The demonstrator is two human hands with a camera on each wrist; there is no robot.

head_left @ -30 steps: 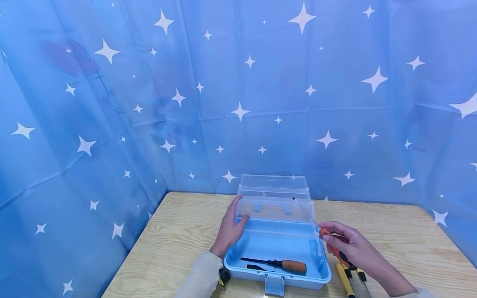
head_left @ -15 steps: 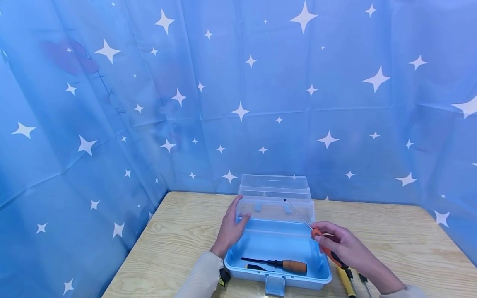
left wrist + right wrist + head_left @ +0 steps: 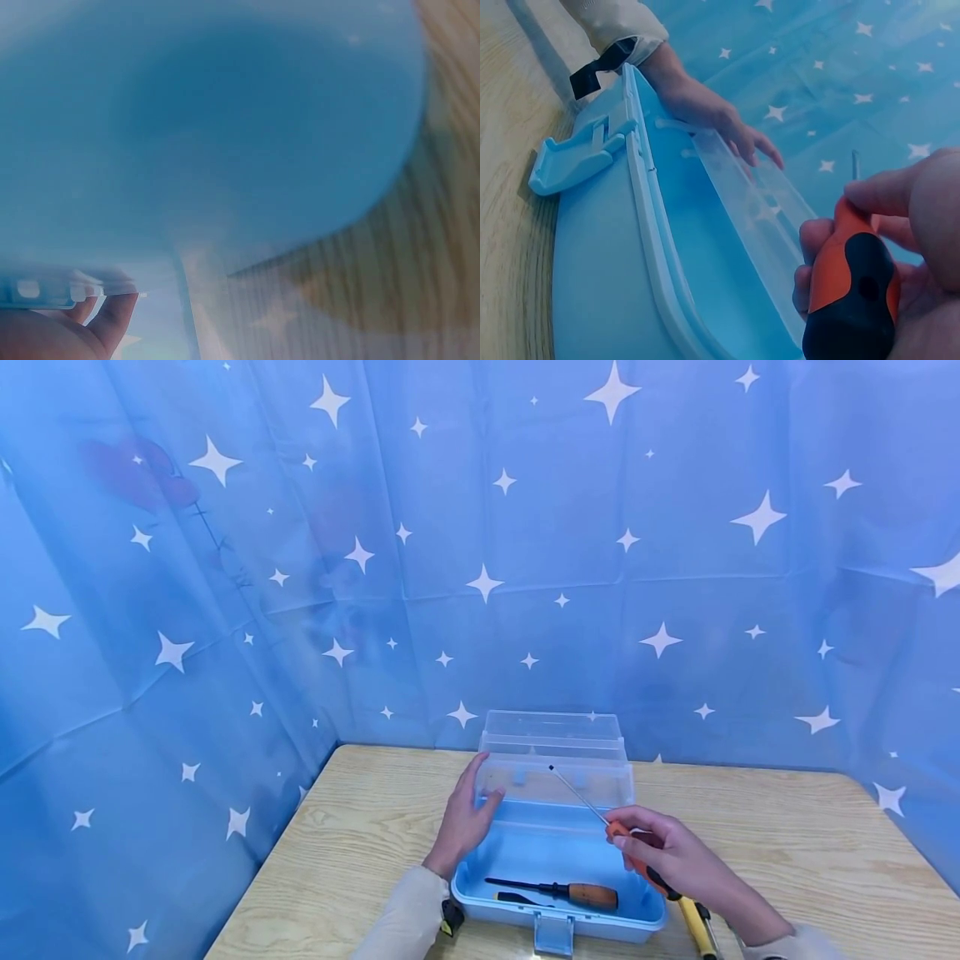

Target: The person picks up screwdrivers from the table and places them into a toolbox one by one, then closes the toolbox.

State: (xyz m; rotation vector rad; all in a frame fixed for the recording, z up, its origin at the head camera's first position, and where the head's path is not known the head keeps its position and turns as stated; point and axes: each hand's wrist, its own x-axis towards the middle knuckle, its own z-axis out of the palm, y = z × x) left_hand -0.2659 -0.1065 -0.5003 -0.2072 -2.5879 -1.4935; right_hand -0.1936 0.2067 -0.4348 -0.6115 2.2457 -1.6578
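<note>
My right hand (image 3: 667, 856) holds an orange-and-black screwdriver (image 3: 617, 830) by its handle, over the right side of the light blue toolbox (image 3: 637, 932). Its metal shaft slants up and to the left. Close by in the right wrist view is the handle (image 3: 832, 277), with fingers and thumb around it. My left hand (image 3: 461, 825) grips the left edge of the raised clear lid (image 3: 555, 781). Inside the box lie a screwdriver with a wooden-brown handle (image 3: 592, 896) and a partly hidden yellow-and-black tool (image 3: 513, 898).
Yellow-handled tools (image 3: 697, 929) lie on the wooden table (image 3: 360, 810) right of the box, partly covered by my right arm. The box's front latch (image 3: 553, 935) hangs down. A black-and-yellow object (image 3: 450, 918) sits by my left sleeve. A starry blue curtain (image 3: 420, 610) stands behind.
My right hand has moved left with the orange-and-black screwdriver, from beside the toolbox to over its right side. The left hand stays at the lid.
</note>
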